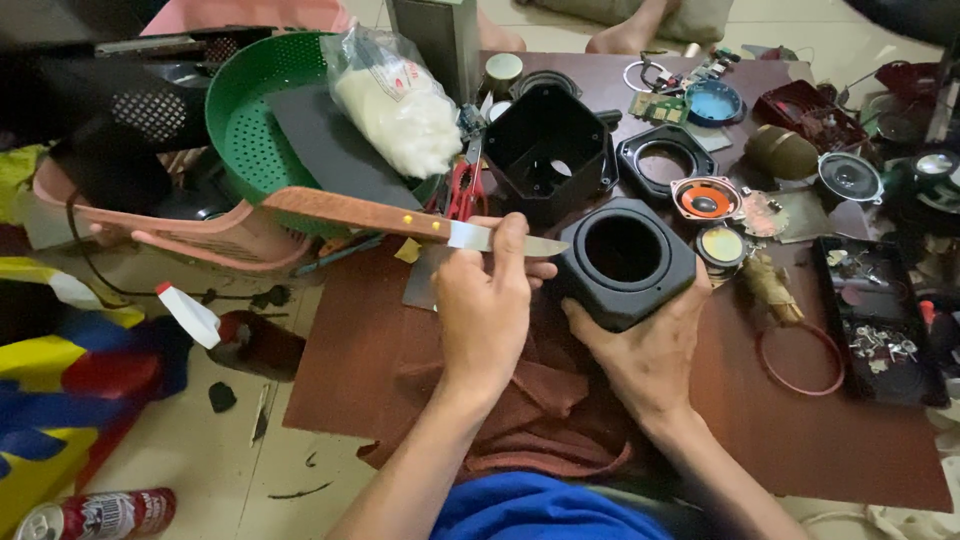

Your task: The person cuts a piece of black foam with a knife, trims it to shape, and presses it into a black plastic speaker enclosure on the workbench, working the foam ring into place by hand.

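2 hands: left (pixel 487 300) grips 1 knife (pixel 400 221), right (pixel 650 345) cups 1 of maybe 2 black housings (pixel 625 262).

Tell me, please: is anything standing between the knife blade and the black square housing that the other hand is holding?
Nothing visible does. The left hand holds the knife with its blade tip right at the edge of the black square housing, which the right hand grips from below. Other parts lie farther back on the table.
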